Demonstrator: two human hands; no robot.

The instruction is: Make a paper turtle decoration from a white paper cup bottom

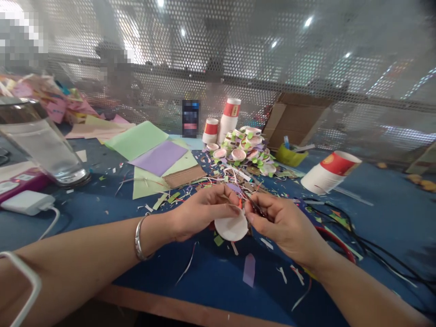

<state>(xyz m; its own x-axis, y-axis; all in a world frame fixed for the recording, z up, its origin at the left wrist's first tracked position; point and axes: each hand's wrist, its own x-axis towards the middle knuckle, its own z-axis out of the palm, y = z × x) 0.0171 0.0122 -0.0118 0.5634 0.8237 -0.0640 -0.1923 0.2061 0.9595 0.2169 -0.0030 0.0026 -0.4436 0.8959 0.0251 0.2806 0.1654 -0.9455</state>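
Observation:
My left hand is closed, its fingers pinching the top rim of a small white paper cup bottom held above the blue table. My right hand is closed too, pinching a thin dark strip or tool that I cannot name against the same disc. The two hands meet fingertip to fingertip over the disc. A silver bangle sits on my left wrist.
A pile of finished cup-bottom pieces lies behind, with stacked red-and-white paper cups and a tipped cup at right. Coloured paper sheets, a glass jar, a charger, cables and paper scraps surround the hands.

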